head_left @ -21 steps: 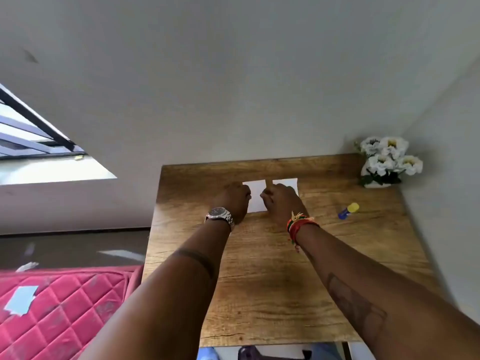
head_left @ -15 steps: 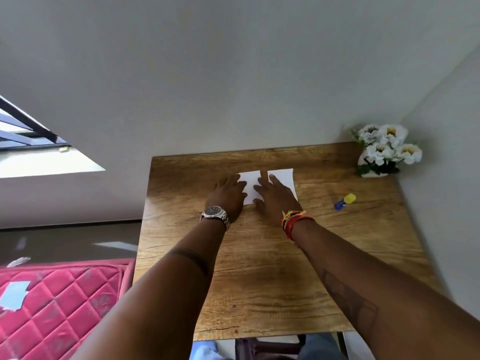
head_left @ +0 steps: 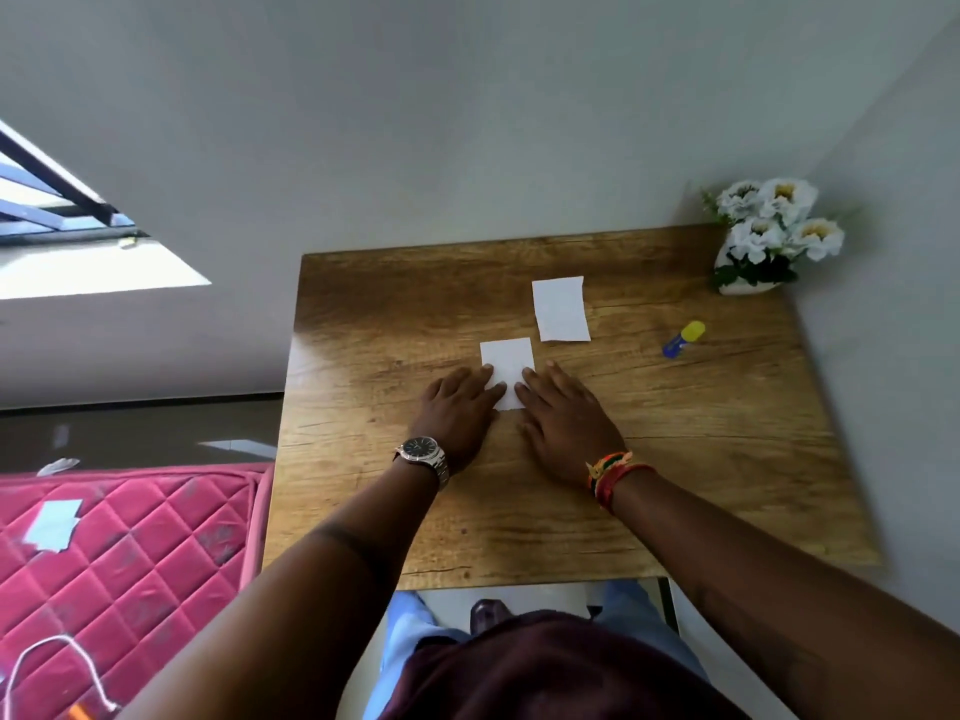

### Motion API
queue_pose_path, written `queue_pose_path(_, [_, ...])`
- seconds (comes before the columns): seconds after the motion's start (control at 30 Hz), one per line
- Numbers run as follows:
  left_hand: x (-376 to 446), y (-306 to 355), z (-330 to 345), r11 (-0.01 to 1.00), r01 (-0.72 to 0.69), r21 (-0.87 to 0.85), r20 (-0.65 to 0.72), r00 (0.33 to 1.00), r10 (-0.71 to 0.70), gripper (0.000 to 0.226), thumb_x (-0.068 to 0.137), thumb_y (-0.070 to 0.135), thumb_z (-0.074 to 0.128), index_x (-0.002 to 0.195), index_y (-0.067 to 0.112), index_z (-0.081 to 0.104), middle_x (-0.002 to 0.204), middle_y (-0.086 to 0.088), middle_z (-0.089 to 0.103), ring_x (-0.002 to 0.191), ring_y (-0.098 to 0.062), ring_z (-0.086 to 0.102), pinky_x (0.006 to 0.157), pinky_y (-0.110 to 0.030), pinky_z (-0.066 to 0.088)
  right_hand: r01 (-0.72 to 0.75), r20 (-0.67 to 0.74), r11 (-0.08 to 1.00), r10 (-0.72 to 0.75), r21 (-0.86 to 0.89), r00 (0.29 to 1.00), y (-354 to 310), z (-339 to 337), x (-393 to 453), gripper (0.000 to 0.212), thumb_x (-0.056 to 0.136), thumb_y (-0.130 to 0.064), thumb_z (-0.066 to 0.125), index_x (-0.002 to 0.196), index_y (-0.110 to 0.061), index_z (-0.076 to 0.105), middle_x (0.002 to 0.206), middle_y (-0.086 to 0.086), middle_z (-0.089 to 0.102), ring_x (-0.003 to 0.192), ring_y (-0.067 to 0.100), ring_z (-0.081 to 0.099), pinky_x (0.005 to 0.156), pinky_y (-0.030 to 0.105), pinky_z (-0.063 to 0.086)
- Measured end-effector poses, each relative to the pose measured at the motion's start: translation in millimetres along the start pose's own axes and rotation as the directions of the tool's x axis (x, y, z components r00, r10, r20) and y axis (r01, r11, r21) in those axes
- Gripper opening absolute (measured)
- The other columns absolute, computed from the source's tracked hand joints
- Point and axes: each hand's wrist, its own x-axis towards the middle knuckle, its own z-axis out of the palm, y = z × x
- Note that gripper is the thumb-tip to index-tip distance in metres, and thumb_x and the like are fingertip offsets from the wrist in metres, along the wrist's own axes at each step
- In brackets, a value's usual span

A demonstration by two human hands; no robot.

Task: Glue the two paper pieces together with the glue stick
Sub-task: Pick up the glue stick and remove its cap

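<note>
Nearest the viewer: dark maroon top and light blue trousers of the person, seen at bottom edge below the table [head_left: 519, 511] front rim. Table is wood-grain, roughly square, set against a grey wall.

Both forearms extend fwd over the table. Left wrist carries a metal watch [head_left: 422, 452]; right wrist carries orange/red bracelets [head_left: 613, 472].

Left hand [head_left: 457, 407]: palm down, flat on tabletop, fingers straight and together, tips lying on the left lower part of the near paper piece [head_left: 508, 367]. Nothing gripped; contact is pressing only.

Right hand [head_left: 563, 420]: palm down, flat, fingers straight and slightly spread; index/middle tips touch the right lower edge of the same piece. Nothing gripped.

Near paper piece: small white rectangle, plain, lying flat, approx. at table centre, between the two sets of fingertips; lower corner partly covered by fingers.

Far paper piece [head_left: 561, 309]: second white rectangle, similar size, flat, slightly rotated; sits just beyond and to the right of the near piece. Apart from it, no overlap, no hand contact.

Glue stick [head_left: 683, 338]: blue body, yellow cap, lying on its side, right of both pieces, well apart from right hand. Untouched.

Far right corner: white vase of white flowers [head_left: 774, 231] against the wall.

Off-table, left: pink quilted mattress [head_left: 130, 553] on floor.
</note>
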Motion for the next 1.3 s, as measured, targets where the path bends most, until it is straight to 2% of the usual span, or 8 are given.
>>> queue_pose_path(0.17, [-21, 14, 14, 1.000, -0.011, -0.022, -0.013, 1.000, 0.011, 0.049, 0.109, 0.035, 0.037, 0.157, 0.032, 0.034, 0.170, 0.003, 0.022, 0.153, -0.026, 0.021, 0.121, -0.044, 0.020, -0.036, -0.009, 0.998, 0.036, 0.047, 0.999, -6, 9, -30, 0.055, 0.106, -0.043, 0.036, 0.157, -0.022, 0.035, 0.168, -0.001, 0.024, 0.157, 0.025, 0.012, 0.125, 0.044, 0.015])
queue_pose_path(0.33, [-17, 23, 7, 0.998, -0.030, -0.062, -0.089, 0.996, 0.024, 0.037, 0.105, 0.035, 0.047, 0.140, 0.027, 0.058, 0.167, -0.004, 0.028, 0.145, -0.032, 0.038, 0.117, -0.048, 0.030, -0.071, -0.068, 0.971, 0.088, 0.226, 0.994, -2, 0, -26, 0.045, 0.106, -0.037, 0.041, 0.148, -0.022, 0.050, 0.161, -0.002, 0.040, 0.153, 0.022, 0.026, 0.121, 0.043, 0.022])
queue_pose_path(0.5, [-5, 40, -5, 0.985, -0.029, -0.171, -0.231, 0.973, -0.011, 0.024, 0.104, 0.030, 0.051, 0.117, 0.020, 0.068, 0.132, -0.006, 0.059, 0.109, -0.031, 0.063, 0.093, -0.046, 0.051, -0.156, -0.238, 0.866, 0.297, 0.476, 0.925, 7, -14, -28, 0.025, 0.102, -0.027, 0.055, 0.118, -0.017, 0.072, 0.120, 0.003, 0.071, 0.114, 0.025, 0.060, 0.098, 0.043, 0.047])
queue_pose_path(0.7, [31, 87, -17, 0.902, -0.106, -0.419, -0.280, 0.960, -0.018, 0.016, 0.102, 0.026, 0.056, 0.108, 0.016, 0.067, 0.106, -0.004, 0.065, 0.093, -0.022, 0.062, 0.075, -0.034, 0.049, -0.319, -0.270, 0.513, 0.776, 0.797, 0.570, 44, -30, -31, 0.011, 0.090, -0.029, 0.073, 0.095, -0.024, 0.064, 0.094, -0.004, 0.067, 0.085, 0.012, 0.061, 0.068, 0.019, 0.041])
queue_pose_path(0.9, [91, 152, -33, 0.823, -0.142, -0.551, -0.296, 0.954, -0.034, 0.018, 0.100, 0.026, 0.061, 0.113, 0.017, 0.068, 0.109, -0.004, 0.068, 0.092, -0.016, 0.063, 0.078, -0.031, 0.052, -0.373, -0.151, 0.269, 0.936, 0.888, 0.317, 103, -41, -34, 0.040, 0.080, -0.031, 0.082, 0.105, -0.019, 0.053, 0.085, -0.007, 0.060, 0.087, 0.025, 0.067, 0.059, 0.021, 0.037])
queue_pose_path(1.07, [132, 187, -43, 0.795, -0.170, -0.583, -0.260, 0.965, 0.016, 0.038, 0.099, 0.027, 0.062, 0.136, 0.018, 0.061, 0.127, -0.007, 0.064, 0.107, -0.019, 0.065, 0.093, -0.034, 0.051, -0.411, -0.115, 0.347, 0.863, 0.843, 0.492, 139, -41, -25, 0.065, 0.085, -0.025, 0.075, 0.144, -0.016, 0.049, 0.125, 0.013, 0.066, 0.106, 0.026, 0.062, 0.086, 0.031, 0.047])
queue_pose_path(1.2, [146, 196, -41, 0.819, -0.225, -0.528, -0.207, 0.969, 0.133, 0.039, 0.101, 0.022, 0.060, 0.140, 0.019, 0.060, 0.135, -0.009, 0.061, 0.121, -0.025, 0.059, 0.101, -0.035, 0.045, -0.370, -0.254, 0.607, 0.701, 0.704, 0.666, 152, -47, -17, 0.029, 0.087, -0.010, 0.064, 0.115, -0.013, 0.072, 0.096, 0.014, 0.074, 0.093, 0.034, 0.067, 0.074, 0.026, 0.041])
queue_pose_path(1.3, [143, 194, -44, 0.809, -0.223, -0.544, -0.241, 0.965, 0.104, 0.029, 0.098, 0.016, 0.062, 0.126, 0.020, 0.069, 0.126, -0.006, 0.066, 0.114, -0.023, 0.061, 0.093, -0.028, 0.045, -0.379, -0.264, 0.667, 0.655, 0.641, 0.707, 149, -49, -16, 0.025, 0.091, -0.012, 0.063, 0.115, -0.011, 0.072, 0.102, 0.017, 0.066, 0.093, 0.033, 0.063, 0.074, 0.026, 0.036])
